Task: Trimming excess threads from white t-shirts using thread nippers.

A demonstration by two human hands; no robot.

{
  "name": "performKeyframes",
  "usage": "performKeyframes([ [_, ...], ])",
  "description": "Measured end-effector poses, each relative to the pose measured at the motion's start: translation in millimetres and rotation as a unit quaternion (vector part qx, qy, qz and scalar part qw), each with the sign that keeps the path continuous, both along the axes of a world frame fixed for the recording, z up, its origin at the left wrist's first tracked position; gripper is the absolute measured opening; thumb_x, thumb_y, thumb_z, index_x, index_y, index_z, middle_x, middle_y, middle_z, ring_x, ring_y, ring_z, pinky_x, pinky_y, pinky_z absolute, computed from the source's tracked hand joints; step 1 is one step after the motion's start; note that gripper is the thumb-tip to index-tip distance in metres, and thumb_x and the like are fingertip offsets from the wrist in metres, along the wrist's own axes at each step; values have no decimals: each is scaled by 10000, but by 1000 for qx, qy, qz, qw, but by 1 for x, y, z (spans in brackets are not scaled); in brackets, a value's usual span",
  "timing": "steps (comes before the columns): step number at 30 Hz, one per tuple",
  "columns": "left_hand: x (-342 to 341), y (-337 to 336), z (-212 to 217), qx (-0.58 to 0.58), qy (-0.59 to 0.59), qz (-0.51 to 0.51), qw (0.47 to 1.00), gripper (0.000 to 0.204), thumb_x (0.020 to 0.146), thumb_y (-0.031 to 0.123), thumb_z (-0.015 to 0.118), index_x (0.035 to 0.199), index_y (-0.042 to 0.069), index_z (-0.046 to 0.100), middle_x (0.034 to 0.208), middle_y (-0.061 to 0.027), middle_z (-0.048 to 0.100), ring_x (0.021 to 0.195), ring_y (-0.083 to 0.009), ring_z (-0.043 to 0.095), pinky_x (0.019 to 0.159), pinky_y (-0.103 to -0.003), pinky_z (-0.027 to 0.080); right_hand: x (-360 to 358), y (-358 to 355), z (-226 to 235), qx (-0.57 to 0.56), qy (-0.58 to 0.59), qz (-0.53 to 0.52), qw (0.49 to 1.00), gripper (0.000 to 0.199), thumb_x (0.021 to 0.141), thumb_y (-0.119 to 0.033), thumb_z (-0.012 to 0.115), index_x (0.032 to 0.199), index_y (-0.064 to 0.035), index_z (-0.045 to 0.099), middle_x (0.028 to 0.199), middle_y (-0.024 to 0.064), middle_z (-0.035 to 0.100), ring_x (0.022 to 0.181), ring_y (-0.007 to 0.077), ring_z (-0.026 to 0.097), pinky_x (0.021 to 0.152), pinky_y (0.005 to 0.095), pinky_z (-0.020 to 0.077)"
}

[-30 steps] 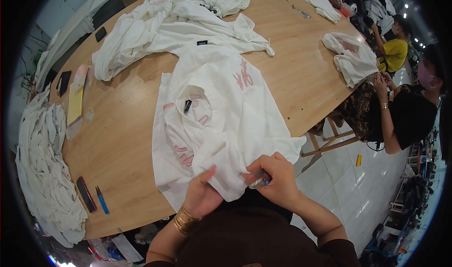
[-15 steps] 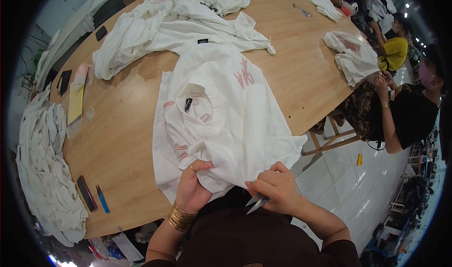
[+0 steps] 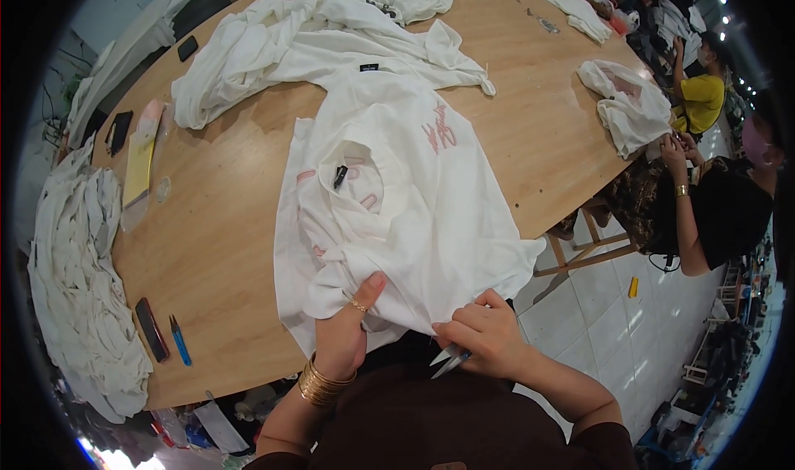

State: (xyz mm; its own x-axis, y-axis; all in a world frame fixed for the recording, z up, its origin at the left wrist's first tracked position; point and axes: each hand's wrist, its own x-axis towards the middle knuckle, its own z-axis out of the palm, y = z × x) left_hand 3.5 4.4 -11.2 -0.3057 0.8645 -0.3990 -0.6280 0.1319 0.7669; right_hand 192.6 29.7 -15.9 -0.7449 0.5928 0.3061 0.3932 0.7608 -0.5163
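A white shirt (image 3: 431,213) with pink lettering on it lies over the table's near edge, its collar opening turned up and a black neck label inside. My left hand (image 3: 341,342) is closed on the lower part of the shirt, thumb on top and the other fingers hidden under the cloth. At the right, my right hand (image 3: 489,342) is closed round a pair of thread snips (image 3: 450,360), whose blades stick out below the fist toward my body. The thumb and forefinger of that same hand pinch the shirt's hem.
More white garments (image 3: 248,64) lie heaped at the far side of the wooden table (image 3: 199,255). A pile of white cloth (image 3: 79,288) hangs at the left edge, near a phone (image 3: 151,329) and blue tweezers (image 3: 180,340). At the right a seated person (image 3: 729,197) handles another white garment (image 3: 625,110).
My left hand has shifted slightly up and right, its wrist turning and the thumb sliding further onto the cloth. My right hand stays at the hem with the snips. The whole view has shifted slightly.
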Motion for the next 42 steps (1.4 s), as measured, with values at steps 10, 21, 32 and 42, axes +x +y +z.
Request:
performKeyframes([
  [10,-8,0,10,24,156,-43,987,327,835,122,621,1088,-61,521,1020,-68,574,929,-135,516,849,-250,394,13,30,37,-93,-63,-22,993,367,627,-244,741,938,-160,567,741,-13,554,649,149,537,669,308,309],
  [21,-4,4,25,9,93,-83,992,382,775,59,669,1106,-58,517,1038,-98,583,950,-166,556,830,-276,449,2,46,59,51,-70,-105,991,347,731,-354,673,1011,-171,583,645,-45,453,599,127,469,676,326,292],
  [32,-5,11,24,-9,42,-62,997,343,797,68,649,1100,-46,534,1030,-87,593,915,-149,570,799,-266,460,-7,52,59,14,-49,-100,994,371,744,-351,663,1046,-149,582,605,-23,418,561,123,448,598,288,290],
  [42,-5,7,23,22,104,-81,991,253,815,92,635,1028,-36,586,948,-65,623,869,-129,573,773,-258,458,-11,58,62,94,-61,-94,989,390,743,-344,664,1070,-156,564,622,-27,403,563,128,443,611,290,305],
])
